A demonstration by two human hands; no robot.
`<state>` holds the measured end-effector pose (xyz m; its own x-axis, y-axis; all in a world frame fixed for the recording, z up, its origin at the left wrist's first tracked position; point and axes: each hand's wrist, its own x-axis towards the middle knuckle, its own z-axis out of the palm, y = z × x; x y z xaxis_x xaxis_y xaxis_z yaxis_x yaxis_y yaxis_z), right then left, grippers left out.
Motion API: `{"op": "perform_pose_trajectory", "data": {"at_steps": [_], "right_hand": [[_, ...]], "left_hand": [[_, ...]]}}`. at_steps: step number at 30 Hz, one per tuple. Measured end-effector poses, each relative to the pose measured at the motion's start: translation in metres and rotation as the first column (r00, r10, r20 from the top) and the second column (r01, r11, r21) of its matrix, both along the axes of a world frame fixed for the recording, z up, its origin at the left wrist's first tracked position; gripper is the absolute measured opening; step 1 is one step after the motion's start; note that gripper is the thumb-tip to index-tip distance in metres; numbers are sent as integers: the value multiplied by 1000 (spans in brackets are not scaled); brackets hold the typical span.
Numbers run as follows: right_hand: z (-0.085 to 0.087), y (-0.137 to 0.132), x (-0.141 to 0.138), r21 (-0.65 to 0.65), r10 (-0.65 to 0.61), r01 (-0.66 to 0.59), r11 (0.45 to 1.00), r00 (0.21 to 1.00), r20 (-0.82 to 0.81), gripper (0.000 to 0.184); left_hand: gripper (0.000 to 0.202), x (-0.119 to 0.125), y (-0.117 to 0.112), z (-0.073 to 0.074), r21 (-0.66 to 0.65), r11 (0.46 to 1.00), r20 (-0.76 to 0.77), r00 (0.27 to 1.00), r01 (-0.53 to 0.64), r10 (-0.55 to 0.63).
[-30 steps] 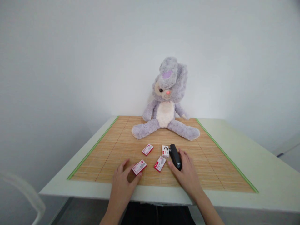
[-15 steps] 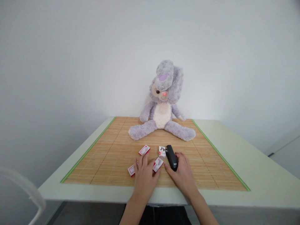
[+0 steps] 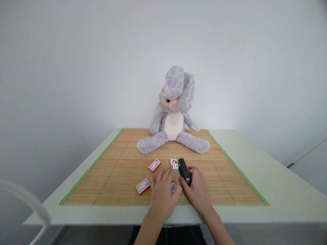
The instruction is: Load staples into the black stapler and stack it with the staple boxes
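A pale table point(image 3: 281, 190) was seen, covered for the most part by one green-edged bamboo mat point(image 3: 230, 183). At the far end of the mat, one grey plush rabbit point(image 3: 173, 126) was seated against the wall with its legs spread.

The left hand point(image 3: 162, 197) was laid palm down near the front of the mat, its fingers stretched out and slightly spread. No closed grip was made, and a covered box point(image 3: 173, 186) was almost hidden beneath it. The right hand point(image 3: 198, 192) was closed loosely round the near end of one black stapler point(image 3: 184, 170), thumb on one side and fingers on the other. The stapler was judged to be resting on the mat, just right of centre.

Four small red-and-white boxes were counted: the covered box, a near-left box point(image 3: 143, 185), a far-left box point(image 3: 154, 165), and an upright box point(image 3: 174, 164) touching the stapler's far end.

The work was judged to be at its start. The things had only been reached and taken hold of. Nothing was seen lifted, and the stapler was seen shut.
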<state>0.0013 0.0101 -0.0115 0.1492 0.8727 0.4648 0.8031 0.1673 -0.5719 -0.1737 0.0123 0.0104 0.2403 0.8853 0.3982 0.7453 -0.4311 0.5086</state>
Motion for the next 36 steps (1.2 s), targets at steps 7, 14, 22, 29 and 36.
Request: {"op": "perform_pose_trajectory", "data": {"at_steps": [7, 14, 22, 29, 36], "right_hand": [[2, -2, -2, 39, -51, 52, 998, 998, -34, 15], [-5, -17, 6, 11, -19, 20, 1000, 996, -85, 16], [-3, -14, 12, -46, 150, -156, 987, 982, -113, 20], [9, 26, 18, -86, 346, -359, 929, 928, -135, 25], [25, 48, 29, -168, 499, -518, 839, 855, -144, 24]], "left_hand": [[45, 8, 14, 5, 6, 1000, 9, 1000, 22, -22], [35, -16, -11, 4, -17, 1000, -42, 999, 20, -21], [34, -27, -27, 11, -1, 1000, -48, 999, 25, -25], [27, -24, -33, 15, 17, 1000, -20, 1000, -13, 14], [31, -25, -32, 8, 90, 982, -87, 981, -164, 172]]}}
